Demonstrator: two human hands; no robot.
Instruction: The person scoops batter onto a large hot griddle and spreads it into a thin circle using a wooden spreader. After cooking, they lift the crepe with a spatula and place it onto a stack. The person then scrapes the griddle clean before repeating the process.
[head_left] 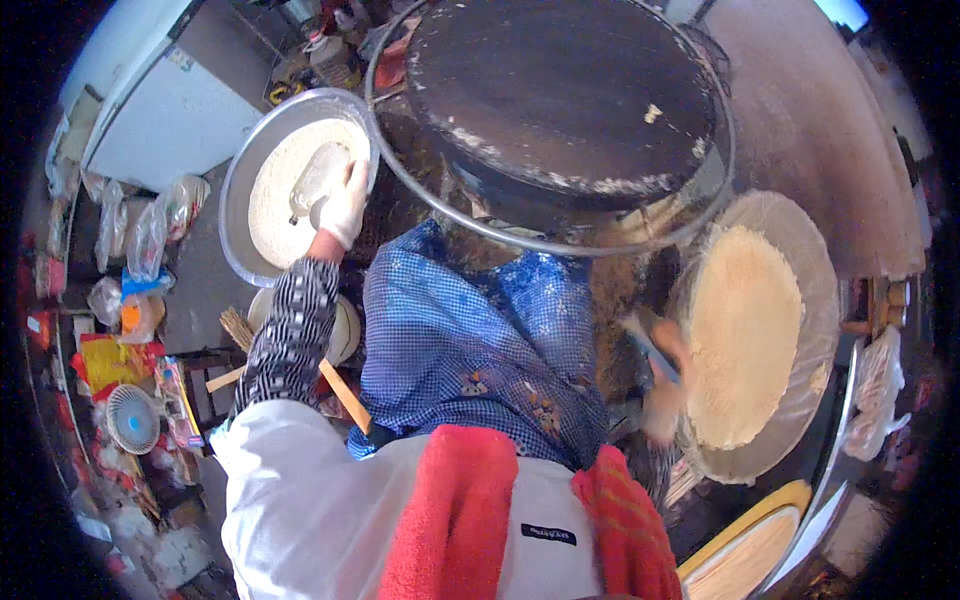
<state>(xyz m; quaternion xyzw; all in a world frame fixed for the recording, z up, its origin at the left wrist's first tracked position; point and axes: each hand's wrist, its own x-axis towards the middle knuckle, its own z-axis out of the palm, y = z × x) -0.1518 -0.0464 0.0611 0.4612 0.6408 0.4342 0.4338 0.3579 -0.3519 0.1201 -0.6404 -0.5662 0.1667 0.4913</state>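
Note:
My left hand (343, 205), in a white glove, is closed on a translucent scoop (320, 175) in a metal basin (240, 200) of pale batter (275, 215). My right hand (668, 380), blurred, is closed on a flat scraper-like tool (642, 338) beside a stack of thin tan rounds (745, 330) on clear plastic (810, 260). Ahead of me is a large, dark round griddle (560, 90), flecked with pale residue and circled by a metal ring (530, 242).
A white cabinet (165, 120) stands back left. Bags (150, 230), packets and a small fan (130, 415) crowd the left. A brown board (800, 120) is back right, a yellow-rimmed round (745, 550) at lower right. Wooden sticks (345, 395) lie below the basin.

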